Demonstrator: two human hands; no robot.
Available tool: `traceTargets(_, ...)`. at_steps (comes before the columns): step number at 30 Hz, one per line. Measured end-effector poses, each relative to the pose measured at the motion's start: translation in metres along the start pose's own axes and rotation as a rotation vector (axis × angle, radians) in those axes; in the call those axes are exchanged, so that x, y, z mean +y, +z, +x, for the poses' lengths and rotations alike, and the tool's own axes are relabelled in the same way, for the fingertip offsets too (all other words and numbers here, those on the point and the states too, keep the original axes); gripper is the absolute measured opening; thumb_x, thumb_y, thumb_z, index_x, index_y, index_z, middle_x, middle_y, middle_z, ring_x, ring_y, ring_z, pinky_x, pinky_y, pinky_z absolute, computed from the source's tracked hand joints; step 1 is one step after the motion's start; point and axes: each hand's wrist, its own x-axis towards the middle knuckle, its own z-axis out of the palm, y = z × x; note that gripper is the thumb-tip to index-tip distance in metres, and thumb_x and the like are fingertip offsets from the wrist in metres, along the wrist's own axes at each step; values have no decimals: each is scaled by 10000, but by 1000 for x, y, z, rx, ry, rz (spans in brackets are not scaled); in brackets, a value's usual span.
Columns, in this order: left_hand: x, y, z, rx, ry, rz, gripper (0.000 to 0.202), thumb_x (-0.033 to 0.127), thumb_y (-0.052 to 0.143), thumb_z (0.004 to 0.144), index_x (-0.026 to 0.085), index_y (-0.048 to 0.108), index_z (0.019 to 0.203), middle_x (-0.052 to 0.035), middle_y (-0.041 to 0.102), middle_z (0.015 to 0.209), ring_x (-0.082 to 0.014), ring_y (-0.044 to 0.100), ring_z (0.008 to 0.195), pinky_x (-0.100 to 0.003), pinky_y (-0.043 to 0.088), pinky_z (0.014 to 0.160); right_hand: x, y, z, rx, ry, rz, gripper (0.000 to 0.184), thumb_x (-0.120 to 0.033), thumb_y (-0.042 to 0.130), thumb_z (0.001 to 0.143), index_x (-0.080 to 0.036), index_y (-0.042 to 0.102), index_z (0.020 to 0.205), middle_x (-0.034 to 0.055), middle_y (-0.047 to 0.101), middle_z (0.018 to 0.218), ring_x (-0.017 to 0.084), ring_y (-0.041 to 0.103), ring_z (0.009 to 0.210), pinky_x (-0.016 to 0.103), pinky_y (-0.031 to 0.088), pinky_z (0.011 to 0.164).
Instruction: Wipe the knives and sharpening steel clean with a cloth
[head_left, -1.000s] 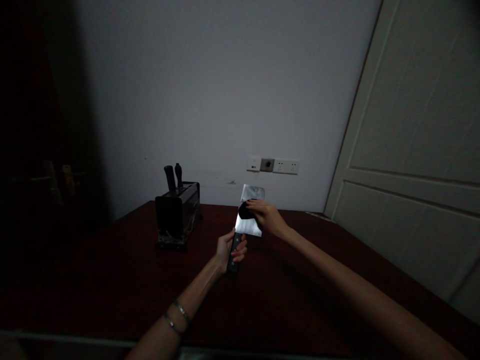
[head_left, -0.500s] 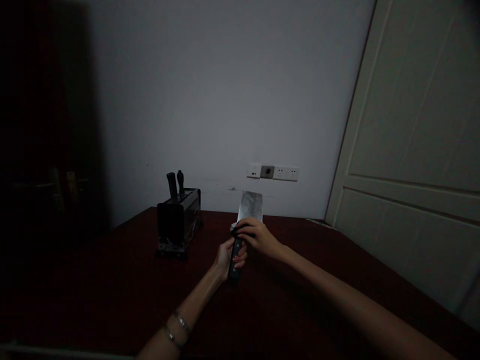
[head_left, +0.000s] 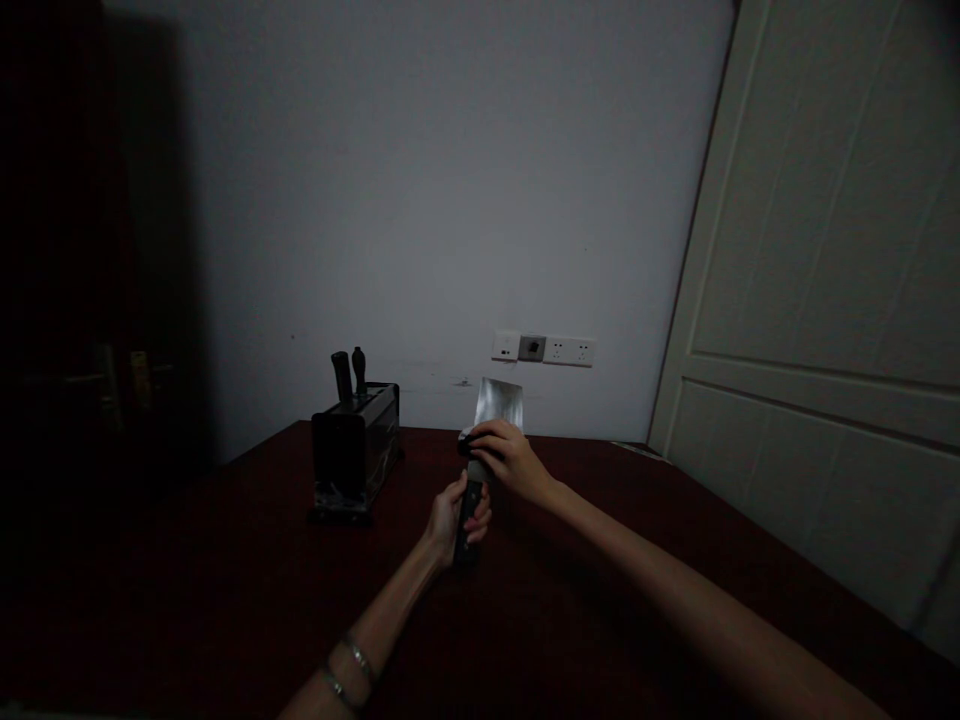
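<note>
My left hand point(head_left: 450, 520) is closed round the black riveted handle of a cleaver point(head_left: 500, 401), which points away from me with its broad silvery blade tilted up. Across the lower part of the blade lies my right hand point(head_left: 511, 458), fingers bent over a small black object point(head_left: 466, 443) with a pale patch at its top. The object sits at the blade's left edge, just above the handle. My right fingers hide most of it, so I cannot tell its kind.
A black knife block point(head_left: 356, 450) with two dark handles sticking up stands on the dark red table point(head_left: 247, 580) to the left. Behind are a pale wall with sockets point(head_left: 568, 351) and, at right, a cream panelled door point(head_left: 810, 300).
My right hand has slid the small black object a little up the blade, away from the handle, baring metal there. My left hand keeps its grip on the cleaver.
</note>
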Motion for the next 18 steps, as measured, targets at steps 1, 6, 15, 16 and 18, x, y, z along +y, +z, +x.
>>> traceTargets(1,0,-1,0,18,11,-16,377,430,359,855,122,480,675,30,372,497,-36,203,349,-141,196,295,-4,3,-4,-16,0,24,136,-189,529,826,-203,641,902,65,619,998,180,546,947,364,429,845)
traceTargets(6,-1,-3,2,73,22,-2,397,407,355,858,122,451,598,17,386,488,-30,219,343,-138,199,295,-12,12,-17,-1,25,54,150,-168,512,830,-210,630,913,58,625,981,182,553,942,365,432,828)
traceTargets(15,-6,1,3,40,-13,39,425,501,381,837,118,502,698,40,373,449,-31,191,315,-144,181,276,17,4,10,157,42,-48,129,-158,515,821,-208,625,865,73,618,970,200,540,932,376,433,830)
traceTargets(16,-6,1,4,44,-8,41,424,502,383,836,119,502,700,40,375,447,-31,192,313,-145,181,274,19,5,12,168,49,-56,132,-158,512,821,-209,625,866,72,618,972,202,540,935,374,434,830)
traceTargets(18,-6,1,3,50,-3,45,414,498,385,836,123,499,704,41,377,449,-32,191,313,-145,182,273,25,7,18,197,70,-78,132,-158,513,818,-208,627,864,69,621,971,204,540,938,371,435,828)
